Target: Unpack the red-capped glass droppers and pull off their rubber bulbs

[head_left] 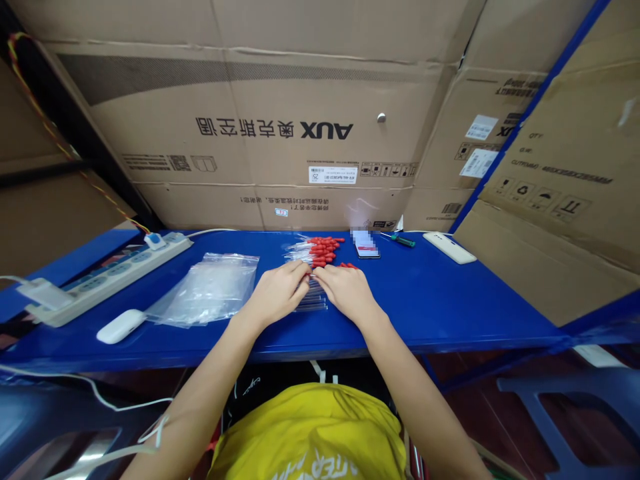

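Note:
My left hand point(278, 291) and my right hand point(347, 291) rest close together on the blue table point(440, 300), fingertips nearly meeting over a small stack of clear plastic tubes point(313, 301). Both hands have their fingers curled and pinched at the tubes; what exactly sits between the fingertips is too small to tell. Just beyond the hands lies a pile of small red pieces point(324, 249) mixed with more clear tubes.
Clear plastic bags point(210, 288) lie left of the hands. A white power strip point(107, 277) and a white case point(120, 325) sit at far left. A phone point(367, 245), a green screwdriver point(401, 240) and a white device point(449, 247) lie at the back. Cardboard boxes point(280, 127) wall the rear.

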`<state>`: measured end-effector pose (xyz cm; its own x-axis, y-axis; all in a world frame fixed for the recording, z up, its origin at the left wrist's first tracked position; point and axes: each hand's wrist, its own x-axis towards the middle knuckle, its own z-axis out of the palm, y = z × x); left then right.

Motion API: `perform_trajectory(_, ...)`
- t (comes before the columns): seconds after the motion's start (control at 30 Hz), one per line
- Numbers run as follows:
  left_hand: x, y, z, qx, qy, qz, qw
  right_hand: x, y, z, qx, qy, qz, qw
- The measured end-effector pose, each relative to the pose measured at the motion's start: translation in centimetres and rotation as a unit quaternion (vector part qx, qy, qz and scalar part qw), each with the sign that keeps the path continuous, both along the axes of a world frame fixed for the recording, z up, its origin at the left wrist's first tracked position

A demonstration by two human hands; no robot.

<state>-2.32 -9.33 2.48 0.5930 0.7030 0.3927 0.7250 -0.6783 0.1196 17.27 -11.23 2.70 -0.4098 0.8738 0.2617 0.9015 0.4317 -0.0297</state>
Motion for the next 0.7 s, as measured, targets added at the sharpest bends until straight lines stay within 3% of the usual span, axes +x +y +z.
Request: perform_trajectory(0.7,-0.25,0.16,-0.16,0.004,-0.027,-0.026,0.999,-0.57,0.0,-0.49,0.006,-0.005,-0.021,1.0)
